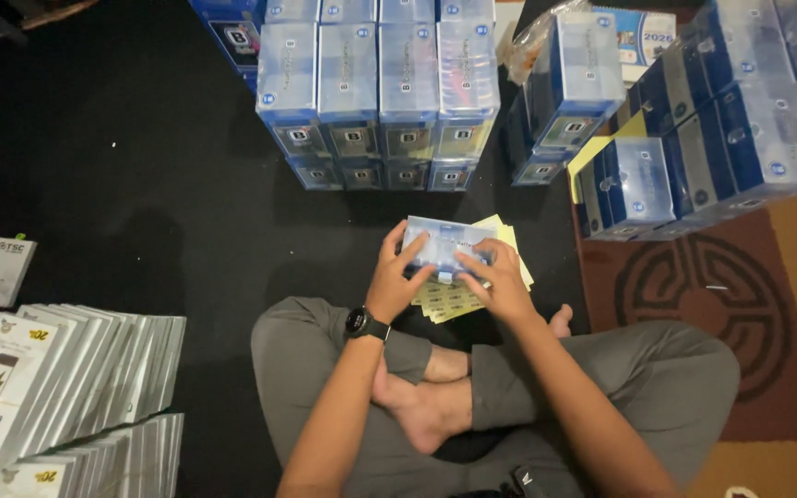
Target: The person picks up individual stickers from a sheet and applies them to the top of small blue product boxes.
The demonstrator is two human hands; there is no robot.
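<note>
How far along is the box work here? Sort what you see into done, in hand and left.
Done, apparently: stacked blue boxes ahead. In hand: left hand and right hand grip one clear box over yellow sheets. Left, probably: white flat packs beside the knee.

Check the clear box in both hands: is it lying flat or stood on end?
Lying flat. The clear box rests broad face up over the yellow sheets, with the left hand and right hand gripping its near edge.
</note>
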